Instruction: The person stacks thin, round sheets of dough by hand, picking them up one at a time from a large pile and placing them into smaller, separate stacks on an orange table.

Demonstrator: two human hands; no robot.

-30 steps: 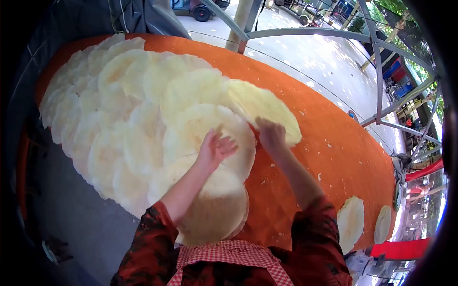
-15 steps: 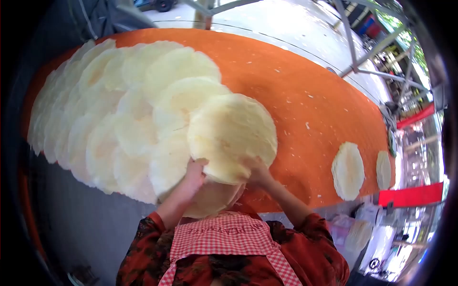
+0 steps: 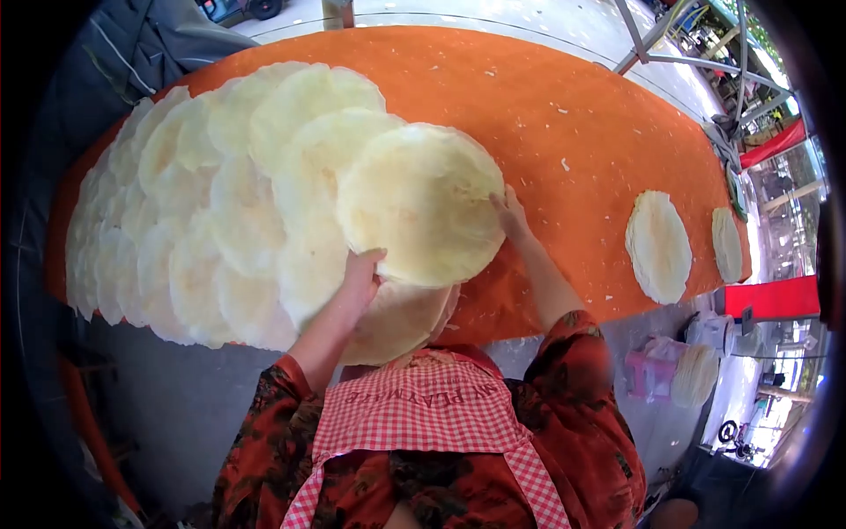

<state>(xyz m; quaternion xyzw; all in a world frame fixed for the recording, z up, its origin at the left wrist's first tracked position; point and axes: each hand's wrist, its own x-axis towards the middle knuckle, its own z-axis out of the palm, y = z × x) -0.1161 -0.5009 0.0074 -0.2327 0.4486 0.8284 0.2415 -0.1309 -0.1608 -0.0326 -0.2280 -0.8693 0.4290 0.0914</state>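
A pale, thin round flatbread (image 3: 423, 203), perhaps the top of a stack, lies between my two hands. My left hand (image 3: 363, 275) grips its lower left edge, thumb on top. At its right edge is my right hand (image 3: 511, 217), with the thumb over the rim and the other fingers partly hidden. Below it, near my apron, more round flatbreads (image 3: 397, 322) overlap at the table's front edge. To the left, many overlapping flatbreads (image 3: 238, 203) are spread in rows across the orange tabletop (image 3: 564, 212).
Two small piles of flatbread, a nearer one (image 3: 659, 247) and a farther one (image 3: 727, 245), stand at the table's right end. White crumbs dot the orange surface. Beyond that end are a red panel (image 3: 771, 298) and a pink container (image 3: 652, 370). Metal poles rise behind the table.
My right hand has moved from the flatbread's lower edge up to its right edge. My left hand stays at the lower left edge. The whole view has shifted slightly.
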